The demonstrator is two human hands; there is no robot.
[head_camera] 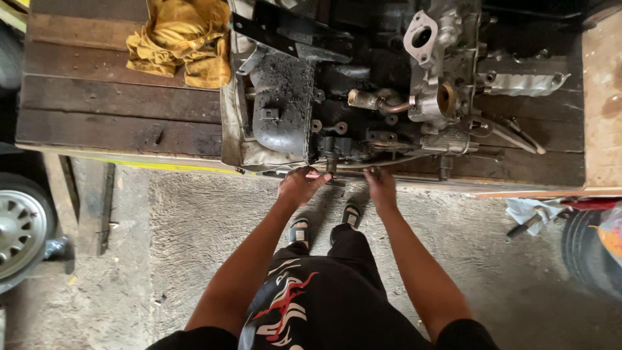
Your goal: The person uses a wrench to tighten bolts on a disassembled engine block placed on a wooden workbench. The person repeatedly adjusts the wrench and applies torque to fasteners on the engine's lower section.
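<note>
Both hands on the greasy engine (363,91) at the workbench's (116,123) front edge

Left hand (299,186) fingers curled round a small reddish tool (315,175), right hand (380,186) pinching something underneath, can't tell what. Yellow rag (181,40) sits back-left.

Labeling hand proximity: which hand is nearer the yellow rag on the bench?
Left. The left hand is at the near bench edge under the engine, below and right of the yellow rag. The right hand sits further right, farther from it.
</note>
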